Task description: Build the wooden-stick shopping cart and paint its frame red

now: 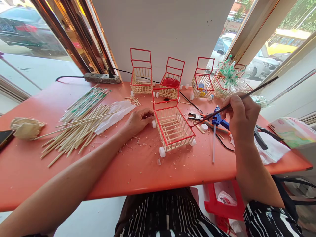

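Observation:
A miniature shopping cart made of pale wooden sticks stands in front of me on white round wheels. Its top rim and handle are red. My left hand rests on the table at the cart's left side, its fingers closed at the rear left wheel. Between the fingers of my right hand is a long, thin, dark paintbrush, held at a slant. Its tip reaches down to the red rim on the cart's right side; whether it touches cannot be made out.
Several similar carts stand along the wall. Loose wooden sticks and wrapped sticks lie left. On the right are a blue glue gun, pliers, a white cap and a tissue box. A power strip sits behind.

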### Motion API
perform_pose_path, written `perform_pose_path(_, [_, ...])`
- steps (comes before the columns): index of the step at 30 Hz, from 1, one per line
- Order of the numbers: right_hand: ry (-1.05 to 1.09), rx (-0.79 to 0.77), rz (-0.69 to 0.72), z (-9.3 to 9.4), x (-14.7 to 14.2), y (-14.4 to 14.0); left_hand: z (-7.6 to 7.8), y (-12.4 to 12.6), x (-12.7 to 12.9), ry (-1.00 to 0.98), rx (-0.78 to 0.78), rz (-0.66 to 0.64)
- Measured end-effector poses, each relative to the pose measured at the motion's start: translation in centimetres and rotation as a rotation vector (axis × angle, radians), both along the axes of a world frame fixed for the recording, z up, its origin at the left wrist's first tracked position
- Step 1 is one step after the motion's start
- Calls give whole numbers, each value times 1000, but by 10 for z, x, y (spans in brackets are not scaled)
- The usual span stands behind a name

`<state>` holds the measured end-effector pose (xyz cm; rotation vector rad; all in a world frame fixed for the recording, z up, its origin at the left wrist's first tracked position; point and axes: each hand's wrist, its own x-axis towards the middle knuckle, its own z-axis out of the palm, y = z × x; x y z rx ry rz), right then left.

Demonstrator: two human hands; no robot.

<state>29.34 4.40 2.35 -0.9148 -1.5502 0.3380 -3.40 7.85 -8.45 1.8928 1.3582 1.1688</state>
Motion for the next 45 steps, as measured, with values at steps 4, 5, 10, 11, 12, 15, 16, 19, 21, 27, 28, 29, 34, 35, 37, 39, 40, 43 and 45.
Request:
perform_pose_path(4, [24, 12, -3, -2, 6, 6, 0, 0, 0, -6, -11, -7])
perform_pose_path(5, [24, 18, -7, -2, 7, 7, 0, 0, 0, -10, -11, -12])
perform_pose_path(10, [34, 11, 61, -3, 10, 10, 1, 0, 0, -5, 4, -6])
perform_pose_path(11, [36, -7, 74, -3, 11, 11, 1, 0, 1, -1, 9, 2])
perform_pose_path(12, [38, -25, 80, -3, 12, 11, 1, 0, 1, 2, 13, 7])
perform_pose_path(15, [44, -57, 65, -4, 14, 14, 1, 0, 1, 1, 25, 3])
perform_pose_path(16, [45, -60, 57, -5, 15, 15, 1, 0, 1, -1, 29, -1])
perform_pose_path(19, [42, -66, 51, -5, 15, 15, 1, 0, 1, -4, 25, -8])
perform_pose_path(21, [36, -72, 63, -4, 14, 13, 1, 0, 1, -4, 16, -6])
perform_pose_path(27, [37, -57, 91, -2, 10, 9, 2, -1, 1, -18, 2, -7])
perform_pose_path(28, [36, -62, 85, -2, 10, 9, 2, -1, 1, -20, -2, -6])
perform_pose_path(29, [35, -69, 75, -2, 11, 10, 2, -1, 1, -21, -4, -6])
perform_pose_path(34, [30, -89, 53, -4, 13, 12, 2, -1, 1, -25, -15, -10])
perform_pose_path(35, [36, -91, 52, -4, 12, 13, 1, 0, 1, -25, -14, -8])
perform_pose_path(37, [52, -101, 36, -7, 9, 12, 1, 0, 1, -19, -6, -4])
perform_pose_path(39, [57, -122, 17, -9, 4, 11, 1, 0, 1, -12, 5, -2])
perform_pose_path(40, [56, -133, 14, -10, 1, 10, 1, 0, 1, -8, 8, -4])
perform_pose_path(43, [50, -127, 19, -12, -7, 7, 2, 0, 1, -3, 8, -12])
perform_pose_path(45, [58, -91, 18, -12, -11, 7, 2, 0, 1, -4, 4, -19])
